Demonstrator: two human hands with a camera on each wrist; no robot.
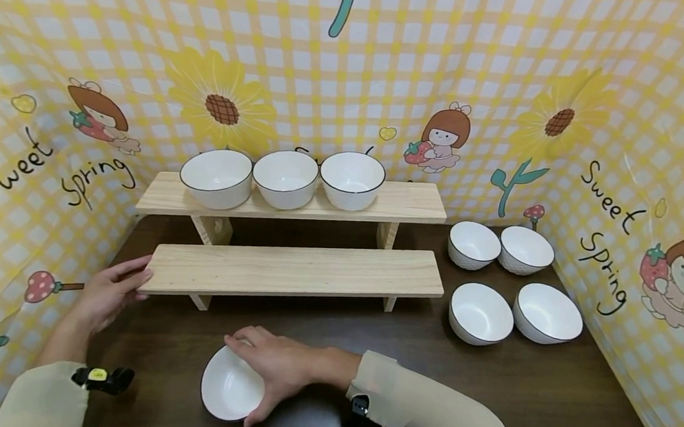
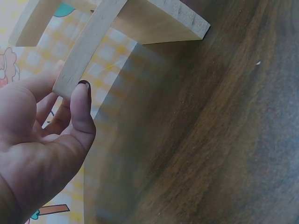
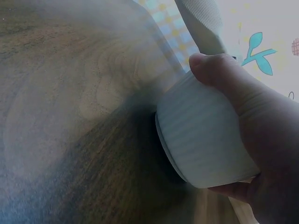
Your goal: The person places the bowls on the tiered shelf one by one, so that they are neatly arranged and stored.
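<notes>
At the near left of the table, my right hand (image 1: 284,363) spans a white bowl (image 1: 228,387) with a dark rim and grips it by its sides. The bowl's opening faces up in the head view; its pale outer wall (image 3: 201,135) fills much of the right wrist view. My left hand (image 1: 107,293) pinches the left end of the lower wooden shelf (image 1: 296,271) between thumb and fingers. The left wrist view shows the thumb (image 2: 83,109) on one face of the shelf's end (image 2: 77,65).
Three white bowls, among them a middle bowl (image 1: 285,178), stand in a row on the upper wooden shelf (image 1: 411,204). Several smaller-looking bowls, including one at the front (image 1: 480,316), sit right of the shelves. Checkered cloth (image 1: 339,81) encloses the dark table (image 1: 425,391).
</notes>
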